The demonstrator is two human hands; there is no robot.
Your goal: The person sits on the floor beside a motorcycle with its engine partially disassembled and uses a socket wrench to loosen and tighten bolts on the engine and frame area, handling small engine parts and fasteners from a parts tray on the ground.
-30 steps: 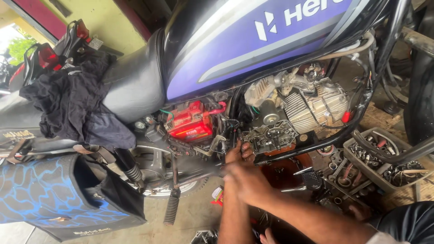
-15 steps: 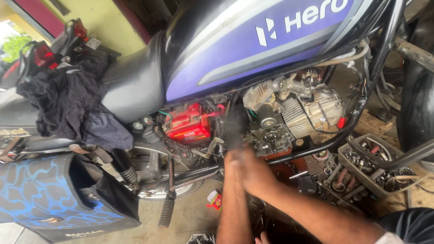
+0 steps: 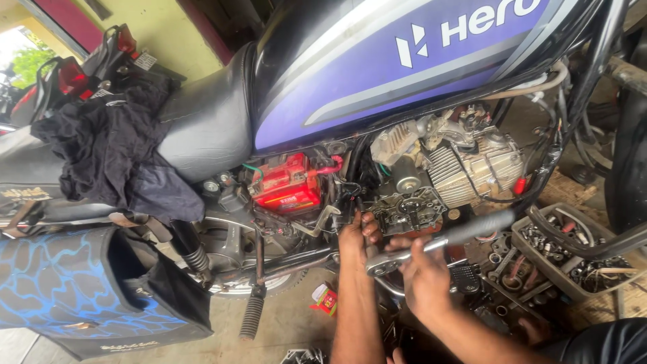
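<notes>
The person works on the open engine (image 3: 431, 182) of a motorcycle, seen from above, and both forearms come up from the bottom edge of the frame. The right hand (image 3: 424, 276) sits a little right of centre and is clenched around a ratchet wrench (image 3: 438, 243), gripping it close to the head end. The long axis of the wrench runs on a slant: the head lies low, near the centre of the frame, and the handle climbs toward the right, ending below the finned cylinder. The left hand (image 3: 355, 236) is just to the left of the wrench head and higher, with its fingers curled against the dark crankcase part under the engine; whether it pinches a small part there cannot be told. So the wrench head lies between the two hands, with the left hand nearer to the engine and the right hand nearer to the viewer.

A red battery (image 3: 286, 189) sits left of the hands, under the purple fuel tank (image 3: 404, 74). A dark cloth (image 3: 114, 155) lies over the black seat (image 3: 209, 128) in the left part. A tray of small metal parts (image 3: 573, 249) stands at the right, and a blue patterned bag (image 3: 60, 290) hangs at lower left.
</notes>
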